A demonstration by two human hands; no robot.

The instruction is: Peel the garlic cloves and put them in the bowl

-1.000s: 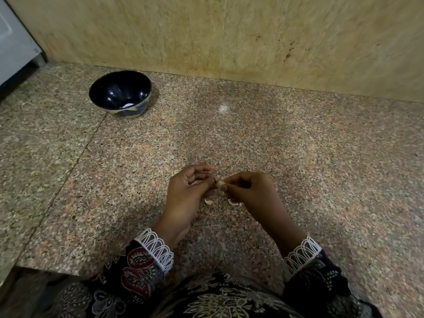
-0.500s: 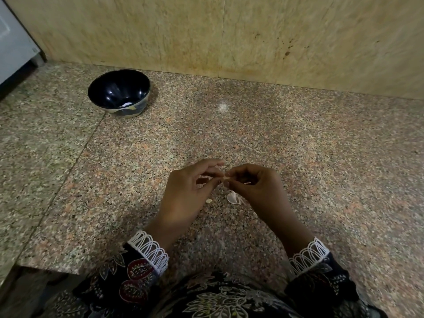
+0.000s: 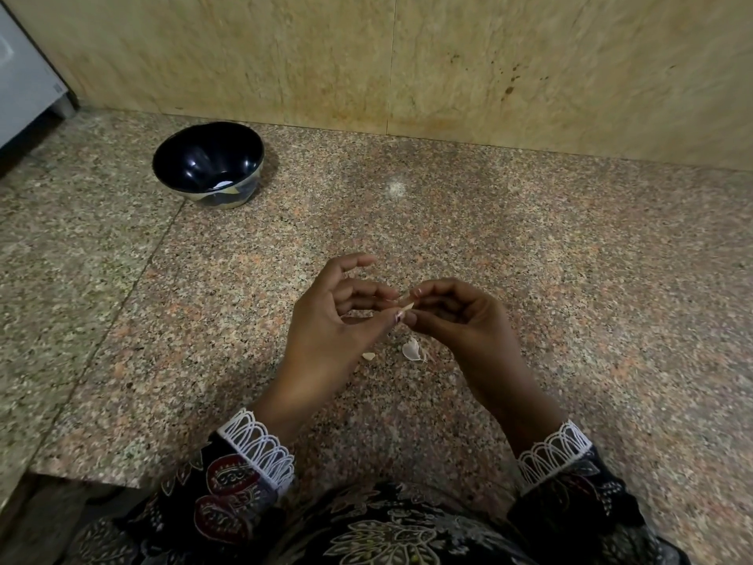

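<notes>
A small pale garlic clove (image 3: 407, 304) sits between the fingertips of both hands, just above the granite counter (image 3: 550, 279). My left hand (image 3: 330, 324) pinches it with thumb and a fingertip, its other fingers spread upward. My right hand (image 3: 460, 320) pinches the clove's other side with curled fingers. Most of the clove is hidden by the fingertips. A dark glossy bowl (image 3: 208, 163) stands far to the left near the wall, with something pale at its bottom.
Two pieces of garlic skin lie on the counter under the hands, a white curled one (image 3: 411, 349) and a smaller one (image 3: 368, 356). The counter's front edge runs at lower left. A tiled wall (image 3: 407, 63) closes the back; a grey appliance (image 3: 24, 87) stands far left.
Both hands have lifted slightly away from the counter while still pinching the clove. My left hand's fingers have spread open upward. The skin pieces below are now more exposed.
</notes>
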